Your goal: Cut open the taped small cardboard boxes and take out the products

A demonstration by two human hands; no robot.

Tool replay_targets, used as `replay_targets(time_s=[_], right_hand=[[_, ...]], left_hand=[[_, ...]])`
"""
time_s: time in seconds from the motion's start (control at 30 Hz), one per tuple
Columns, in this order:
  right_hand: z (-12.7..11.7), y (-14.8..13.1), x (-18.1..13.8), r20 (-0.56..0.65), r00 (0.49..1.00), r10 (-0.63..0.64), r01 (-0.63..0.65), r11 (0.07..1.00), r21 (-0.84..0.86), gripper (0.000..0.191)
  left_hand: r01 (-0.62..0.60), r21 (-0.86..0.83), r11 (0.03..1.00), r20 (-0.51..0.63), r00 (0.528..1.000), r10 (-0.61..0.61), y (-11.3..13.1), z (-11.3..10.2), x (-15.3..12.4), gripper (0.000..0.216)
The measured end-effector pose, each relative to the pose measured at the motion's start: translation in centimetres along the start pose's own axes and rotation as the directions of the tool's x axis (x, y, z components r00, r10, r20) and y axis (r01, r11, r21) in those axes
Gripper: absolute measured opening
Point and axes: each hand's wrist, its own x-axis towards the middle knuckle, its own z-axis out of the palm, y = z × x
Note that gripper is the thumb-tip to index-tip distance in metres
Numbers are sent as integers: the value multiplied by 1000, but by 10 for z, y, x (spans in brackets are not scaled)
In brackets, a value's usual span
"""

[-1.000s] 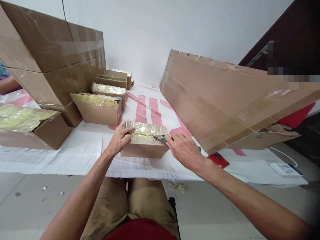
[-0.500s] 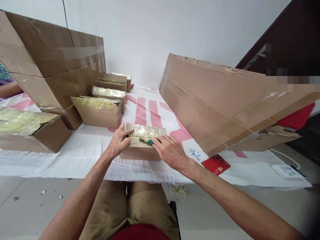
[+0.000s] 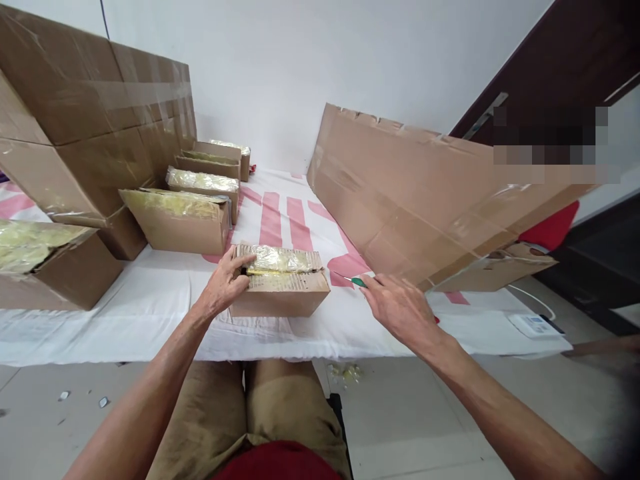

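Note:
A small cardboard box (image 3: 280, 303) with crumpled clear and yellowish tape on top lies near the table's front edge. A seam runs along the middle of its top, with a dark gap at the left end. My left hand (image 3: 227, 279) grips that left end, fingers on the top. To the right of the box, apart from it, my right hand (image 3: 400, 303) is closed around a small green-handled knife (image 3: 359, 282). Its thin metal blade points left toward the box.
Several taped boxes (image 3: 175, 223) line the left side before a tall cardboard stack (image 3: 115, 100). Another taped box (image 3: 65, 283) sits at front left. A large cardboard panel (image 3: 400, 193) leans at right. A white device (image 3: 533, 327) with a cable lies at the right end.
My right hand has moved right with the knife, off the box top. My left hand stays on the box. The view has shifted right, and my right hand now covers most of the red phone.

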Motion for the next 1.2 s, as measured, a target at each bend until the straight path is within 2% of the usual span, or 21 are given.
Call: replay_targets(time_s=[0.1, 0.2, 0.3, 0.4, 0.5, 0.6, 0.7, 0.77, 0.83, 0.97, 1.1, 1.2], right_hand=[[18, 1, -16, 24, 992, 122, -123, 987, 98, 27], [52, -18, -20, 83, 979, 187, -200, 959, 202, 27], [87, -42, -15, 105, 974, 202, -224, 935, 276, 22], [104, -47, -7, 88, 981, 175, -195, 915, 354, 19], [95, -32, 6, 41, 987, 158, -160, 884, 440, 28], [72, -17, 29, -54, 992, 113, -57, 792, 607, 40], [53, -13, 58, -83, 996, -34, 83, 685, 724, 47], [47, -15, 74, -37, 985, -170, 143, 669, 730, 46], [45, -19, 86, -23, 970, -242, 186, 680, 709, 41], [48, -30, 95, -71, 990, -124, 140, 746, 651, 20], [49, -35, 103, -81, 995, 55, 13, 747, 664, 26], [47, -31, 117, -49, 985, 168, -88, 717, 691, 31]], left_hand=[[26, -11, 1000, -33, 999, -26, -1, 3, -2, 67], [8, -10, 1000, -116, 993, -9, -1, 7, -6, 72], [-19, -4, 1000, -233, 972, 17, -1, 11, -13, 72], [27, -45, 999, -303, 952, -39, -3, 15, -19, 62], [44, -104, 994, -317, 946, -75, -4, 21, -23, 55], [36, -151, 988, -343, 935, -87, -1, 25, -26, 54], [67, -173, 983, -337, 933, -123, 4, 25, -27, 54], [78, -182, 980, -321, 937, -134, 7, 23, -27, 54], [76, -185, 980, -312, 941, -132, 9, 22, -26, 54], [51, -220, 974, -312, 942, -120, 6, 25, -25, 55], [31, -245, 969, -372, 920, -123, -1, 30, -27, 52], [23, -194, 981, -409, 907, -102, -3, 30, -30, 50]])
